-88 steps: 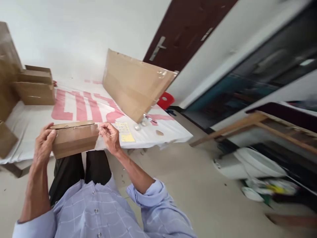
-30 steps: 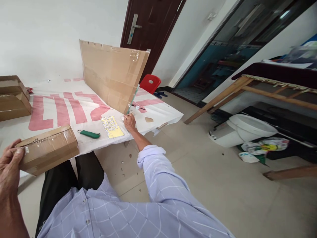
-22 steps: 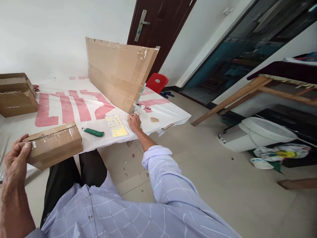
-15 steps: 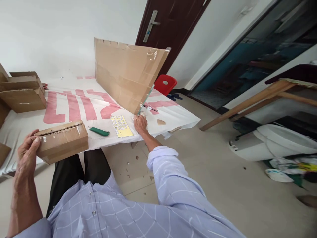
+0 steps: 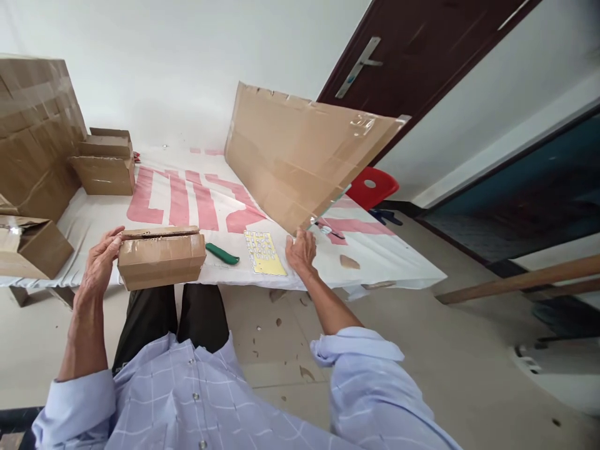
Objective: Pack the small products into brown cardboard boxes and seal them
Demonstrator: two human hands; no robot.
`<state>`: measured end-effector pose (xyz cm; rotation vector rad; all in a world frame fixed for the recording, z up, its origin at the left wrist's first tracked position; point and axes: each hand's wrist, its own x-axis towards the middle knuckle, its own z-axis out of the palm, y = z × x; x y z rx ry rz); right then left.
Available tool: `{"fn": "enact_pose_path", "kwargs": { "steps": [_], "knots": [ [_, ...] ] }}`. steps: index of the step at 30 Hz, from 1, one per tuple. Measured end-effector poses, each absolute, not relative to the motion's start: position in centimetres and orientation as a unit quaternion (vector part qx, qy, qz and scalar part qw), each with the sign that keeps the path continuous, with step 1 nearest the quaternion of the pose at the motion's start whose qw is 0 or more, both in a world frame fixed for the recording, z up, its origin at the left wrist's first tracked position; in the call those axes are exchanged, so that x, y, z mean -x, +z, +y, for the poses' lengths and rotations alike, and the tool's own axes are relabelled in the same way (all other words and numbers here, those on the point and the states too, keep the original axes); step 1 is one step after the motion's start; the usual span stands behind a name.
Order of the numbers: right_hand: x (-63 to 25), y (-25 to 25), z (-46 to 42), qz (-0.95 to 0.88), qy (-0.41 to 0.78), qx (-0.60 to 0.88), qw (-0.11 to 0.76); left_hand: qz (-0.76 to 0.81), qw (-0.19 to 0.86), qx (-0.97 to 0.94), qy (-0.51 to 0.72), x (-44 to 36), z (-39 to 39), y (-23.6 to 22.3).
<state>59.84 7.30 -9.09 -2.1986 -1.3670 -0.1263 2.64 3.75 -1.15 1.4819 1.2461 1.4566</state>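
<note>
My left hand (image 5: 100, 264) grips the left end of a small taped cardboard box (image 5: 162, 257) and holds it at the near edge of the table (image 5: 94, 228), over my lap. My right hand (image 5: 300, 249) reaches out to the table edge just right of a yellow sheet (image 5: 265, 253). Its fingers are curled down, and what they close on is hidden. A green utility knife (image 5: 222, 254) lies between the box and the sheet. A large cardboard panel (image 5: 300, 159) stands tilted on the table right behind my right hand.
The table wears a white cloth with big red letters (image 5: 187, 200). Cardboard boxes sit at its left: a stacked pair (image 5: 107, 164), a tall one (image 5: 32, 125) and a low one (image 5: 30, 247). A red stool (image 5: 372, 186), a dark door (image 5: 422, 44) and a wooden beam (image 5: 515, 281) are to the right.
My right hand left the box, reached to the small things at the foot of the cardboard panel, and has drawn back slightly. The green knife now lies on the table. The view swung left.
</note>
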Motion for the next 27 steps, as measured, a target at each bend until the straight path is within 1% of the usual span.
{"fn": "enact_pose_path", "kwargs": {
  "steps": [2, 5, 7, 9, 11, 13, 15, 19, 22, 24, 27],
  "knots": [
    [-57.0, -7.7, 8.2, -0.564, -0.037, 0.749, 0.345, 0.459, 0.404, -0.55, 0.57, -2.6, 3.4, -0.8],
    [-51.1, -5.1, 8.9, -0.653, 0.043, 0.607, 0.451, 0.42, 0.443, -0.547, 0.573, -2.2, 2.7, -0.3],
    [-46.7, -3.1, 8.3, -0.715, 0.114, 0.496, 0.479, 0.402, 0.451, -0.565, 0.562, -1.8, 2.2, 0.0],
    [-42.8, -1.2, 6.8, -0.77, 0.153, 0.41, 0.465, 0.394, 0.465, -0.588, 0.532, -1.1, 1.9, 0.1],
    [-39.8, 0.3, 4.8, -0.818, 0.173, 0.338, 0.431, 0.389, 0.483, -0.611, 0.492, -0.3, 1.9, 0.1],
    [-37.9, 1.1, 2.9, -0.858, 0.165, 0.282, 0.397, 0.386, 0.49, -0.633, 0.458, 0.5, 2.0, -0.2],
    [-36.9, 1.1, 1.5, -0.885, 0.128, 0.252, 0.37, 0.386, 0.486, -0.653, 0.435, 1.0, 2.3, -0.3],
    [-36.1, -0.5, 0.0, -0.903, 0.008, 0.268, 0.336, 0.404, 0.463, -0.678, 0.403, 0.9, 2.7, -0.4],
    [-35.7, -1.8, -0.5, -0.901, -0.065, 0.286, 0.319, 0.445, 0.401, -0.71, 0.37, -0.1, 2.9, -0.2],
    [-35.4, -2.4, -0.6, -0.901, -0.073, 0.286, 0.317, 0.47, 0.357, -0.726, 0.352, -0.8, 3.0, -0.2],
    [-35.5, -2.5, -0.5, -0.901, -0.023, 0.291, 0.322, 0.491, 0.33, -0.726, 0.351, -1.5, 3.2, -0.4]
  ]
}}
